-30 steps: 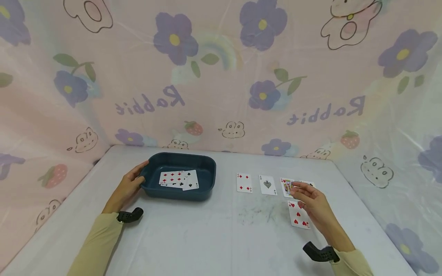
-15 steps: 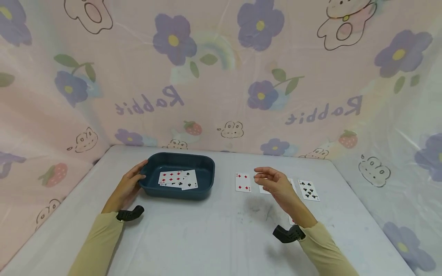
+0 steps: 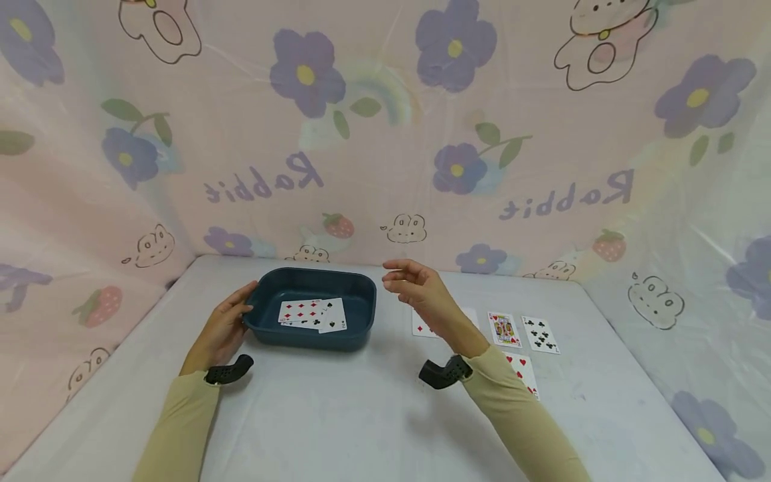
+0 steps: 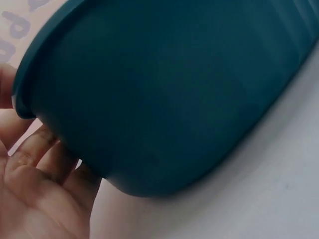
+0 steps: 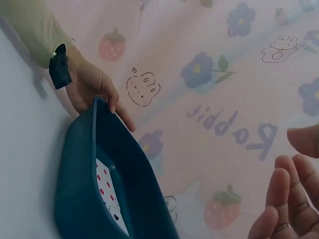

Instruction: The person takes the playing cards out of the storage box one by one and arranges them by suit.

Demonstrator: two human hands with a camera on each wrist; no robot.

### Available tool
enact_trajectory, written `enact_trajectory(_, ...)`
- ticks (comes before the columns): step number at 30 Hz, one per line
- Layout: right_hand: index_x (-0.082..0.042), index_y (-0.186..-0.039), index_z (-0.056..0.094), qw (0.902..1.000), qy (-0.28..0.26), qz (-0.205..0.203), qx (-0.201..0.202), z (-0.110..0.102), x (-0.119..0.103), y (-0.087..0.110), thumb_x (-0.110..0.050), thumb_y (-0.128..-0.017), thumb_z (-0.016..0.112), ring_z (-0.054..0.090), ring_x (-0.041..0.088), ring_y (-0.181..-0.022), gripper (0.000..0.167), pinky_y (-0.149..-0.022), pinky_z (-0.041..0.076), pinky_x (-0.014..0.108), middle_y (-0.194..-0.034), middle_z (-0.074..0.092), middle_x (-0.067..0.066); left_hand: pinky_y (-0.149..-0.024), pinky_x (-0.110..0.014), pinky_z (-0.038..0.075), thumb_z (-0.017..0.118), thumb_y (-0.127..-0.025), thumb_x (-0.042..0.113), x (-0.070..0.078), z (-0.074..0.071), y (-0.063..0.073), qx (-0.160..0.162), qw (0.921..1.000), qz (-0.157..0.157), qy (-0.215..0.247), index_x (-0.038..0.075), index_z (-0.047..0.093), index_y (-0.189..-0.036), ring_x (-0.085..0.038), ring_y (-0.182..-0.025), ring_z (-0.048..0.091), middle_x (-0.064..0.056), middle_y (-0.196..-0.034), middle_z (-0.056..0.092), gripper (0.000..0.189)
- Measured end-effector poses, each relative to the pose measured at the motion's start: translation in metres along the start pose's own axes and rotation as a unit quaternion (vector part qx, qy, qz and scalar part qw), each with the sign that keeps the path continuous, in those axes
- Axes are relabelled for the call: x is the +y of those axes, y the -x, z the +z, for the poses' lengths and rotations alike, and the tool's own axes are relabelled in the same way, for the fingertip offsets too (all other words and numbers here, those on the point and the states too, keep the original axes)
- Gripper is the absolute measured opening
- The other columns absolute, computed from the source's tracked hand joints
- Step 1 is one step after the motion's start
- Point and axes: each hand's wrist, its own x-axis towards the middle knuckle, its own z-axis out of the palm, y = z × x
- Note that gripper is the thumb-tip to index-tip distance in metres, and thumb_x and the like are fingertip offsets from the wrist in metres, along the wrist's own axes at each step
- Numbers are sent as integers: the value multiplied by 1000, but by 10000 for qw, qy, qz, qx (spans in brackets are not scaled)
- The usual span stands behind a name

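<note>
- With the left grip (image 3: 218, 335), grasping the tray (image 3: 325, 341) by the rim at its left end; liable to tip or slide the contents if jerked from there; dark teal, rectangular, deep-walled, rounded at the corners.
- Just right of the left grip, inside the tray: overlapping playing cards (image 3: 301, 310), face up, red diamonds beside black pips; likely to bunch if the tray is tilted.
- With the right grip (image 3: 424, 291), released and visibly holding nothing, fingers loosely bent above the tabletop (image 3: 337, 415); could clip the tray's right wall if swung left too low.
- Beneath the right grip: a diamonds card (image 3: 419, 326), partly hidden.
- Right of the right grip: a king of hearts (image 3: 504, 329), a clubs card (image 3: 541, 335) and a hearts card (image 3: 525, 371); thin, flat, apt to skid under fingertips or be dragged askew by a lowered right sleeve (image 3: 512, 415).
</note>
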Motion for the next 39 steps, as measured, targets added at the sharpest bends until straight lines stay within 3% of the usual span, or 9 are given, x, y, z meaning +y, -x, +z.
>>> enact_trajectory(7, -4, -126, 59, 9997, -17, 183, -144, 24, 7, -31, -5, -90, 64, 55, 21, -100, 37, -81, 39, 35, -107, 62, 5, -100, -23, 36, 37, -101, -3, -1, -1, 0, -40, 10000, 43, 24, 6, 27, -153, -17, -139, 20, -5, -161, 12, 54)
enact_trajectory(18, -8, -122, 63, 9980, 409, 460, -172, 50, 32, -69, -10, -89, 67, 59, 19, -103, 33, -85, 41, 37, -105, 66, 3, -98, -21, 37, 35, -101, -2, 1, 5, 1, 252, 9974, -76, -667, 7, 24, -154, -22, -142, 14, -5, -162, 9, 55)
enact_trajectory(22, -7, -121, 65, 9972, 566, 457, -165, 58, 42, -81, -9, -88, 69, 60, 17, -101, 34, -82, 42, 35, -103, 67, 3, -94, -19, 40, 37, -101, 0, -1, 5, 2, 328, 9959, -11, -840, 9, 26, -154, -24, -143, 13, -6, -161, 10, 55)
enact_trajectory(29, -8, -120, 66, 9944, 915, 505, -182, 73, 53, -97, -9, -86, 72, 61, 14, -98, 34, -84, 44, 38, -114, 66, 14, -90, -17, 43, 45, -101, 3, 3, 1, 6, 275, 9919, 186, -1226, 3, 21, -154, -25, -142, 18, -12, -160, 12, 58)
enact_trajectory(34, 0, -118, 66, 9911, 1217, 430, -320, 80, 64, -109, -3, -85, 72, 61, 14, -94, 34, -89, 47, 36, -115, 64, 20, -90, -19, 43, 49, -100, 3, 6, -1, 6, 223, 9881, 329, -1487, -1, 27, -151, -18, -137, 28, -16, -159, 15, 56)
enact_trajectory(39, 7, -120, 62, 9836, 1663, 433, -548, 83, 74, -113, 1, -85, 70, 61, 17, -94, 37, -89, 49, 36, -113, 63, 21, -91, -19, 42, 49, -100, 2, 3, 1, 5, 192, 9864, 335, -1600, -3, 28, -150, -23, -138, 27, -18, -158, 16, 55)
